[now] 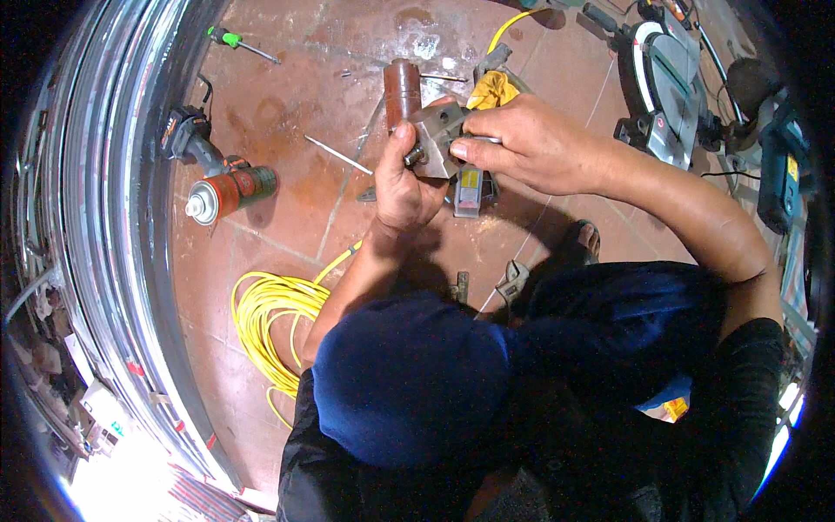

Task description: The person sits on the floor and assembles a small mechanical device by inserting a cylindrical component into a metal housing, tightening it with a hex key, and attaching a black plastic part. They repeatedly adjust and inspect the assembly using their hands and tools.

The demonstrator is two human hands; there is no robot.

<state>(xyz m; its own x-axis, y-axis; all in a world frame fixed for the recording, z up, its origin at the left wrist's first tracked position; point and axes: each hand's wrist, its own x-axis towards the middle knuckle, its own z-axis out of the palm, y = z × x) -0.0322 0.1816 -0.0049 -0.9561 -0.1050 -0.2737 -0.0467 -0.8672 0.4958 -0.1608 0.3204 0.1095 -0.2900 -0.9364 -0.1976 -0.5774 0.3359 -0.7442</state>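
Observation:
My left hand (407,187) is closed around a grey metal block (440,137) with a round hole in its upper face. A dark bolt-like end (414,157) sticks out of the block beside my left thumb. My right hand (548,143) is pinched at the block's right side. A short shiny metal piece shows between its fingers, too small to name. Below the block, a clear plastic box with a yellow label (470,193) stands on the floor. Just beyond my hands are a brown cylinder (402,91) and a crumpled yellow cloth (493,90).
On the tiled floor (287,113) lie a green-handled screwdriver (228,37), a thin rod (337,155), a cordless drill (196,143), a spray can (228,195) and a coiled yellow hose (265,322). Long metal profiles (113,217) line the left; a circular-bladed saw (670,83) stands far right.

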